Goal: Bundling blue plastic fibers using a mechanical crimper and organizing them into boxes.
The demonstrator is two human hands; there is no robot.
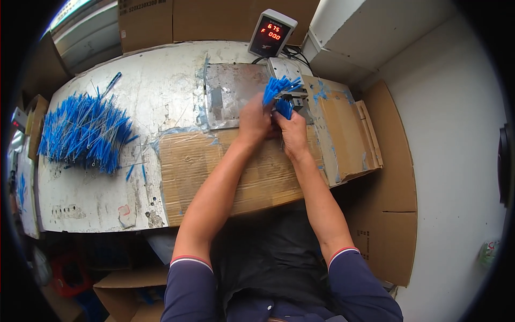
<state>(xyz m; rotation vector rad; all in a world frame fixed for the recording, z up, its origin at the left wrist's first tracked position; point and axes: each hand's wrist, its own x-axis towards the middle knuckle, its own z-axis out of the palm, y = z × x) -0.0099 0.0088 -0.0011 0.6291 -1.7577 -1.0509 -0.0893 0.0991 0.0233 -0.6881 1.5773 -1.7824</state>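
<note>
First off, reaching bare-armed from dark, trimmed sleeves point(190, 292), past black cloth point(263, 241) at the lap & out over a cardboard sheet point(188, 172) on a worn white bench point(107, 201). Littered, left of that sheet, w/ a few loose blue bits point(130, 172): easy to sweep up by accident w/ a careless grab, prob. muddling any count.

Working close together at center: curled tight w/ the left hand point(255, 118) around an upper blue bunch point(279, 88), fanned out above the fist; pinched w/ the right hand point(294, 133), thumb laid across, on a lower blue bunch point(284, 109) just below. Impossible to see under the fingers, or to tell whether split in two or held as one. Likely to shed strays if squeezed unevenly, b/c so many slim, splayed pieces.

Heaped well apart at L in a blue-and-grey pile point(86, 131), crisscrossed w/ wire-like stems: apt to snag & drag neighbors along if pulled at hastily.

Worth watching for, just past the right hand: knocks against a metal fixture point(300, 101), if turned too fast w/ so little room; could scrape knuckles or bend tips. Bordered at L by a scuffed metal plate point(230, 86) edged w/ frayed tape point(201, 107), poss. catching loose ends.

Topped, farther back, by a display point(272, 33) w/ red digits lit, nr dark cables point(294, 52): could be tugged askew if snagged. Backed, farthest off, by cardboard boxes point(220, 21).
</note>
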